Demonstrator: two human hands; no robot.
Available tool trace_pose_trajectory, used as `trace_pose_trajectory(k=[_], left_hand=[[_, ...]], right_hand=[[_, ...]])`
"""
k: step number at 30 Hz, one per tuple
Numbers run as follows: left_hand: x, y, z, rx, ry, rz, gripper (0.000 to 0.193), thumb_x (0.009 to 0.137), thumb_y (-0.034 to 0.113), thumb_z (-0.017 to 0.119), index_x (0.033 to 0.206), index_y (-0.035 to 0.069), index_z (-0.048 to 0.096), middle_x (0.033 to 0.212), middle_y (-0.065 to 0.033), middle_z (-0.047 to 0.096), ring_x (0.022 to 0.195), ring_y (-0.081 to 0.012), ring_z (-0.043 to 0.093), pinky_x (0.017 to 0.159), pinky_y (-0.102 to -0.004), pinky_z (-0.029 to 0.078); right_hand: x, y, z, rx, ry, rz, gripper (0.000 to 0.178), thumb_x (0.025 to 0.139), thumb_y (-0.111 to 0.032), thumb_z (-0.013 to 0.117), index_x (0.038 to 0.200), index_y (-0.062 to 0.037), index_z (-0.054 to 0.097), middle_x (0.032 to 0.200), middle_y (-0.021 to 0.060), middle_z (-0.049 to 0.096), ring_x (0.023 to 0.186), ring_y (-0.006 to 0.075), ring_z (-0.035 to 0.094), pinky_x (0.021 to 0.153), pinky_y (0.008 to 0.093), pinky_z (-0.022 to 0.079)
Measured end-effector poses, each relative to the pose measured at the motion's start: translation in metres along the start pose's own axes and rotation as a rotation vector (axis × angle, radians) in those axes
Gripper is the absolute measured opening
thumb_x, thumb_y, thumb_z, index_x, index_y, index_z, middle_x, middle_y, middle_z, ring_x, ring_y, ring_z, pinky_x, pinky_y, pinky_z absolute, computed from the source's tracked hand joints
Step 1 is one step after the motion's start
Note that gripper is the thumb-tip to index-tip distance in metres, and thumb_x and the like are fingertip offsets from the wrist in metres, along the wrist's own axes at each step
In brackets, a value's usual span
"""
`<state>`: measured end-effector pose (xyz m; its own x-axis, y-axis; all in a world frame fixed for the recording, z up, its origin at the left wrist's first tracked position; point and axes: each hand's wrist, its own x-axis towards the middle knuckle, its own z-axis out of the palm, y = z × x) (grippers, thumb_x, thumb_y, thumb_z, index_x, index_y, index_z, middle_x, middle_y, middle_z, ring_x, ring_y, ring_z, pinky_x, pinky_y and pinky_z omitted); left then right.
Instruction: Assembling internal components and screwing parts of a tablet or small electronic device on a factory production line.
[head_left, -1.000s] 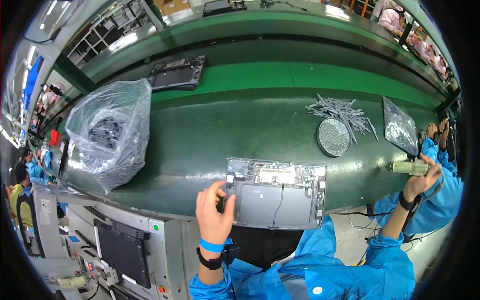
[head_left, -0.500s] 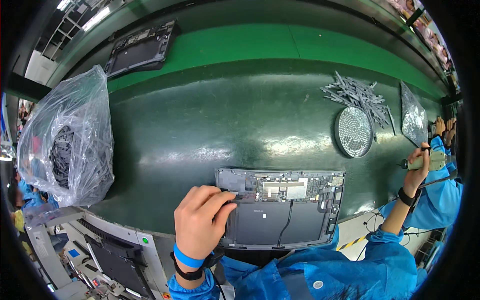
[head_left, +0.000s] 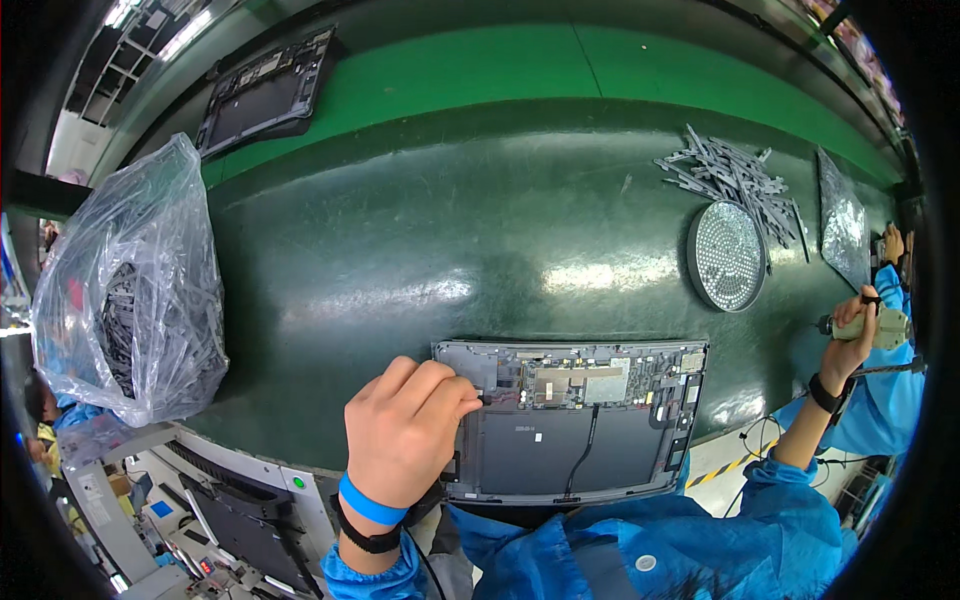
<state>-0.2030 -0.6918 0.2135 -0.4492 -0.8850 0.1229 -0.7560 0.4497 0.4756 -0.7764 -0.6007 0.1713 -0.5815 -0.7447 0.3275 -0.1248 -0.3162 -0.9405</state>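
In front of me an opened laptop base lies at the near edge of the bench, its circuit board and a black cable exposed. Over its left side is my left hand, thumb and fingertips pinched together. Whatever sits between those fingertips is too small or hidden to name. Out at the right, away from the laptop, my right hand grips a pale green electric screwdriver, whose tip points left.
A clear plastic bag of dark grey strips stands at the left. A round tray of screws sits by a pile of grey strips, with a flat plastic bag beyond. Another laptop base rests far left. A co-worker's hand shows far right.
The small dark piece at my left fingertips no longer shows. My left hand stays by the laptop's left side. My right hand with the screwdriver appears slightly farther right as the view shifts.
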Motion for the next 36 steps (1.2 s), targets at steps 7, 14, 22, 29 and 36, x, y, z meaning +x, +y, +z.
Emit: trace_pose_trajectory(k=[7, 14, 22, 29, 36], left_hand=[[-0.031, -0.007, -0.015, -1.100, 0.369, -0.289, 0.006, 0.081, -0.008, 0.066, 0.082, -0.004, 0.061, 0.084, -0.0186, 0.065, 0.066, -0.0197, 0.067, 0.058, -0.0337, 0.058], [-0.062, 0.000, -0.009, -1.345, 0.510, -0.185, 0.020, 0.082, -0.012, 0.060, 0.093, 0.001, 0.050, 0.069, -0.0147, 0.059, 0.044, -0.0172, 0.055, 0.042, -0.0263, 0.051], [-0.060, 0.067, 0.022, -0.797, 0.724, -0.565, 0.073, 0.074, -0.017, 0.069, 0.138, -0.005, 0.035, 0.077, -0.0171, 0.070, 0.067, -0.0192, 0.068, 0.063, -0.0261, 0.055], [-0.067, 0.071, 0.042, -0.392, 0.790, -0.155, 0.086, 0.070, -0.012, 0.078, 0.138, -0.002, 0.026, 0.079, -0.0119, 0.067, 0.065, -0.0160, 0.063, 0.064, -0.0261, 0.051], [-0.051, 0.080, 0.049, -0.376, 0.883, 0.013, 0.077, 0.071, -0.011, 0.080, 0.134, 0.005, 0.037, 0.080, -0.0155, 0.073, 0.064, -0.0226, 0.070, 0.058, -0.0281, 0.054]], right_hand=[[0.003, 0.003, -0.006, -0.003, 0.022, -0.008, 0.034, 0.102, -0.026, 0.045, 0.120, 0.0014, 0.053, 0.067, 0.0002, 0.043, 0.060, 0.0092, 0.040, 0.059, 0.0260, 0.033], [0.033, -0.042, 0.052, 0.236, -0.222, -0.121, 0.031, 0.100, -0.026, 0.047, 0.113, 0.0009, 0.055, 0.059, -0.0019, 0.040, 0.052, 0.0084, 0.036, 0.053, 0.0255, 0.031], [0.046, -0.149, 0.284, 0.777, -0.668, -0.083, 0.025, 0.093, -0.026, 0.054, 0.097, -0.0034, 0.044, 0.054, -0.0060, 0.037, 0.046, 0.0058, 0.036, 0.055, 0.0203, 0.034], [-0.079, -0.128, 0.363, 0.984, -1.029, 0.101, 0.039, 0.097, -0.043, 0.057, 0.096, -0.0069, 0.043, 0.049, -0.0002, 0.053, 0.035, 0.0123, 0.048, 0.037, 0.0272, 0.045], [-0.101, -0.130, 0.359, 1.113, -1.114, 0.071, 0.039, 0.096, -0.038, 0.062, 0.098, -0.0023, 0.046, 0.051, 0.0034, 0.054, 0.037, 0.0149, 0.047, 0.039, 0.0293, 0.044]])
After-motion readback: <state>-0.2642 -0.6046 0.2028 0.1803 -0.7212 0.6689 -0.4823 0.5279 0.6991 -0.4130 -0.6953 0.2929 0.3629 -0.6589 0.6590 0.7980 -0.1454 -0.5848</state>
